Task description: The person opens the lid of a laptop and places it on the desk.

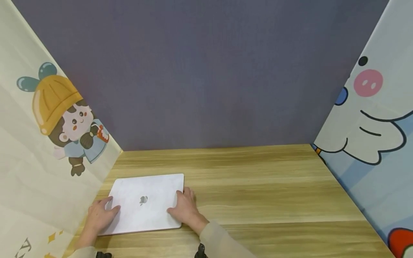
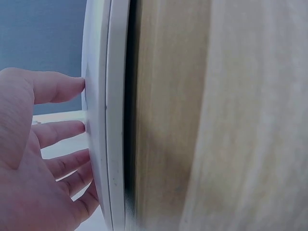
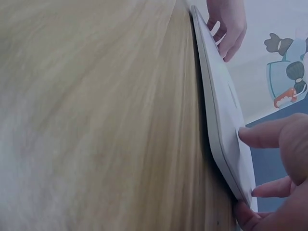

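A closed silver laptop (image 1: 151, 215) with a dark apple logo on its lid lies flat on the left part of the wooden table. My left hand (image 1: 99, 216) holds its left side, thumb over the lid and fingers along the edge. Those fingertips (image 2: 79, 126) meet the lid in the left wrist view. At the opposite side, my right hand (image 1: 186, 208) grips the right edge with its thumb (image 3: 262, 134) on the lid. Its other fingers reach the edge near a corner, their tips partly hidden.
Wood-grained table (image 1: 274, 193) extends to the right of the laptop. A grey-purple panel (image 1: 206, 79) stands along the back. Printed cloths flank the table, a cartoon child (image 1: 75, 122) on the left one and a white pig-nosed figure (image 1: 371, 136) on the right.
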